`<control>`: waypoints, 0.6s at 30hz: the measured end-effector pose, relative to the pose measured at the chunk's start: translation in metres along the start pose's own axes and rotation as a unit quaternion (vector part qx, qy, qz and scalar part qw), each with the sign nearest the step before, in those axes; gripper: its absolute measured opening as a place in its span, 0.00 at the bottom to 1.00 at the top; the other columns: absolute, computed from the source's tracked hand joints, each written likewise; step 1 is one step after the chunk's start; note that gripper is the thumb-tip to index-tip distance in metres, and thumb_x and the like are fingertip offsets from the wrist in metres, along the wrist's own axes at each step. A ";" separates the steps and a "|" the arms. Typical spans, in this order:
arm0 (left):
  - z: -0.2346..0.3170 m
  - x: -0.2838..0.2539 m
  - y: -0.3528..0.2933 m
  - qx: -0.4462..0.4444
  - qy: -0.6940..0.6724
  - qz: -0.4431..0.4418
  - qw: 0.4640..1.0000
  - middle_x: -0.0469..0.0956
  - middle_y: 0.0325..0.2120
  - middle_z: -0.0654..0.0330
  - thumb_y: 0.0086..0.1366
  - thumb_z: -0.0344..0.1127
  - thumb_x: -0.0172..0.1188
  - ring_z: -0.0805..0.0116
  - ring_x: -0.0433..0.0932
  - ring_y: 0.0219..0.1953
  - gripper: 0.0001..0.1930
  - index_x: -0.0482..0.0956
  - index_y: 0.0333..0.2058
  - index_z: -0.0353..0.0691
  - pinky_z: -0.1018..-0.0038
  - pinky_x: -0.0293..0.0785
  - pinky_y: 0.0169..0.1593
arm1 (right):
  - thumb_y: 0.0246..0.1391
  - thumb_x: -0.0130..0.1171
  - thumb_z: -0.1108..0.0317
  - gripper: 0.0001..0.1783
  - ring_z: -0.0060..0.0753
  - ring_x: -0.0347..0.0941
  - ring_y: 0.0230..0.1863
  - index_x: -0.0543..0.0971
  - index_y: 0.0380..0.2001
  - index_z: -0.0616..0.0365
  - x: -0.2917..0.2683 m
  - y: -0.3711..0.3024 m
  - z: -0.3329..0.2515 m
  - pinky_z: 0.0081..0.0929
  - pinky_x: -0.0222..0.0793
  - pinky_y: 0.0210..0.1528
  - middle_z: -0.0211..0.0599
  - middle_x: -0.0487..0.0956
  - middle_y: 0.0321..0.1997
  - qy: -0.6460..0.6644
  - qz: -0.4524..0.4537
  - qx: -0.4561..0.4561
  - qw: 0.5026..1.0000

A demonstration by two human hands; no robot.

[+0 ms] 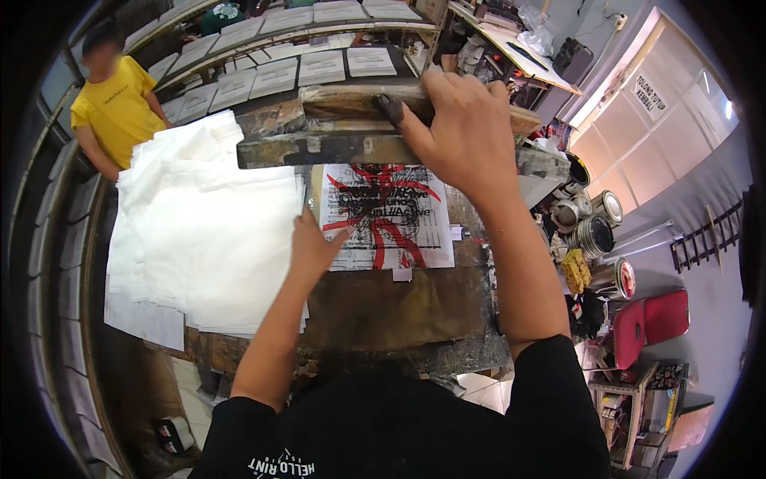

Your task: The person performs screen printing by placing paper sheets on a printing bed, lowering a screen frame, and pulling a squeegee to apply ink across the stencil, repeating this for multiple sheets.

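The right hand [471, 132] is curled over the top of a wooden frame [347, 152] at the far side of the work, its fingers bent over the upper bar and its dark-stained thumb [391, 110] set apart from them, toward the left. The left hand [313, 246] is loosely spread, with a gap between thumb and forefinger; the thumb lies over the near left part of a printed sheet [435, 239], and the forefinger points away at the sheet's left edge. Whether that hand presses or pinches anything, I cannot tell. The sheet lies flat on the dark tabletop [383, 311], just right of a large stack of white sheets [223, 247]. Its visible part is longer from left to right, though the frame hides its far edge; its black lettering faces the person upright, and red strokes fan toward the near edge. The frame's bars also run left to right. The stack's uneven edges overlap, and its far left part is skewed.
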State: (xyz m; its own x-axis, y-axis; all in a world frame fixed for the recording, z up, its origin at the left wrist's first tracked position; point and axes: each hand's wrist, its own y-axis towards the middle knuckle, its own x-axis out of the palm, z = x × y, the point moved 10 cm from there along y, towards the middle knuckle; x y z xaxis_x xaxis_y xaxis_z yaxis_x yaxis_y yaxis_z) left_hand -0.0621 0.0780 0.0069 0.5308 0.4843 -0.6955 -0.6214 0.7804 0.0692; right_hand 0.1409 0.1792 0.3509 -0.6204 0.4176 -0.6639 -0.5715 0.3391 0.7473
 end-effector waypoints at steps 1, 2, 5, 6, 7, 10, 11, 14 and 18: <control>0.006 0.008 -0.009 0.003 0.085 -0.017 0.996 0.68 0.61 0.32 0.55 0.47 0.83 0.34 0.78 0.56 0.62 0.50 0.76 0.26 0.52 0.78 0.62 | 0.64 0.63 0.40 0.28 0.53 0.80 0.44 0.81 0.37 0.60 -0.003 0.002 -0.003 0.47 0.63 0.49 0.47 0.83 0.36 -0.003 0.006 -0.005 1.000; 0.009 0.010 -0.014 -0.003 0.118 -0.011 0.993 0.68 0.60 0.33 0.54 0.46 0.83 0.34 0.78 0.56 0.62 0.51 0.76 0.26 0.51 0.78 0.62 | 0.64 0.63 0.41 0.28 0.54 0.80 0.43 0.81 0.36 0.60 -0.006 0.004 -0.005 0.47 0.63 0.49 0.47 0.83 0.35 -0.007 0.012 -0.009 1.000; 0.013 0.027 0.007 -0.060 0.170 -0.042 0.983 0.70 0.58 0.34 0.52 0.47 0.84 0.35 0.77 0.57 0.63 0.51 0.76 0.25 0.49 0.78 0.61 | 0.61 0.64 0.40 0.29 0.51 0.83 0.43 0.83 0.33 0.60 0.001 0.016 0.009 0.51 0.64 0.52 0.46 0.86 0.34 -0.003 0.024 -0.013 1.000; 0.014 0.031 0.007 -0.068 0.149 -0.060 0.985 0.70 0.58 0.35 0.52 0.48 0.84 0.36 0.76 0.58 0.64 0.51 0.76 0.26 0.49 0.78 0.61 | 0.61 0.65 0.40 0.28 0.51 0.82 0.43 0.84 0.32 0.60 0.001 0.014 0.009 0.51 0.64 0.53 0.46 0.86 0.34 0.001 0.018 -0.009 1.000; 0.018 0.031 0.012 -0.072 0.127 -0.069 0.987 0.71 0.58 0.37 0.51 0.49 0.84 0.37 0.76 0.59 0.65 0.51 0.76 0.26 0.48 0.78 0.62 | 0.61 0.65 0.40 0.28 0.52 0.82 0.43 0.84 0.32 0.60 0.002 0.016 0.010 0.51 0.64 0.53 0.46 0.86 0.34 -0.010 0.013 -0.006 1.000; 0.019 0.025 0.013 -0.111 0.229 -0.088 0.963 0.71 0.61 0.40 0.48 0.54 0.84 0.40 0.75 0.62 0.71 0.46 0.80 0.33 0.46 0.78 0.61 | 0.63 0.63 0.41 0.28 0.53 0.82 0.44 0.83 0.34 0.60 0.000 0.017 0.008 0.51 0.64 0.53 0.47 0.85 0.35 -0.008 0.021 -0.006 1.000; 0.019 0.026 0.012 -0.125 0.237 -0.102 0.958 0.71 0.61 0.41 0.48 0.55 0.84 0.40 0.75 0.62 0.71 0.45 0.81 0.35 0.46 0.78 0.61 | 0.64 0.62 0.42 0.28 0.55 0.81 0.45 0.82 0.35 0.61 0.000 0.017 0.009 0.50 0.64 0.52 0.49 0.84 0.36 -0.001 0.014 -0.006 1.000; 0.023 0.021 0.009 -0.133 0.195 -0.054 0.970 0.69 0.63 0.39 0.44 0.48 0.86 0.40 0.75 0.61 0.76 0.38 0.82 0.40 0.45 0.78 0.61 | 0.65 0.61 0.43 0.27 0.56 0.80 0.46 0.81 0.36 0.61 0.002 0.014 0.009 0.50 0.64 0.51 0.50 0.84 0.37 0.003 -0.002 0.001 1.000; 0.016 0.024 0.019 -0.107 0.137 -0.052 0.983 0.68 0.63 0.36 0.42 0.44 0.87 0.35 0.77 0.60 0.79 0.33 0.81 0.35 0.53 0.80 0.61 | 0.65 0.61 0.44 0.27 0.57 0.80 0.46 0.81 0.37 0.62 0.001 0.013 0.005 0.50 0.64 0.51 0.49 0.84 0.38 0.000 -0.003 -0.011 1.000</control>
State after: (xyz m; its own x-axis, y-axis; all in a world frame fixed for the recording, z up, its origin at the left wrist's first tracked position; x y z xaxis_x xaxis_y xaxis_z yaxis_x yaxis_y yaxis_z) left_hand -0.0519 0.1115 0.0028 0.4409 0.2583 -0.8596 -0.6940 0.7055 -0.1440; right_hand 0.1357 0.1878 0.3601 -0.6169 0.4150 -0.6687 -0.5871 0.3233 0.7422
